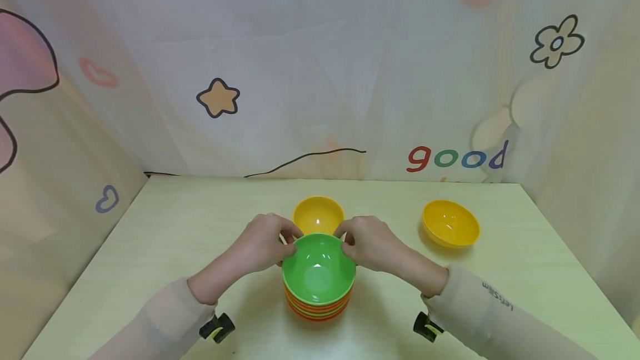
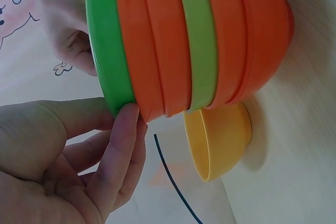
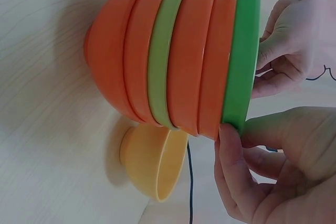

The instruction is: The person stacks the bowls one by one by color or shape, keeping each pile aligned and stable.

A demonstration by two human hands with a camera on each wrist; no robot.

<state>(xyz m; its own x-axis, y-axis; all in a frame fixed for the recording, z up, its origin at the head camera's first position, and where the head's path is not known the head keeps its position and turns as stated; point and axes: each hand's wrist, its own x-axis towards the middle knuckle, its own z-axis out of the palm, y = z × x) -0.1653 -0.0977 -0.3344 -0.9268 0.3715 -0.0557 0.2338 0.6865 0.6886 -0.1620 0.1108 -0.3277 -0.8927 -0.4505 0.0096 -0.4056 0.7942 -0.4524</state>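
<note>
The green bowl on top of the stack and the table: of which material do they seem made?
The green bowl looks like hard, glossy plastic, perhaps melamine: its colour is even and light reflects inside. The table seems wood or printed laminate with a satin finish: faint grain lines show, but cannot settle which.

Pale cloth backdrop (image 1: 310,71): printed star (image 1: 218,98), flower (image 1: 557,44), "good" lettering (image 1: 457,158); light table (image 1: 165,232) below.

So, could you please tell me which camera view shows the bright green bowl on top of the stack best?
The head view, because it shows the bright green bowl from above, interior included. Both wrist views show mainly its outer wall, cropped in the left one.
</note>
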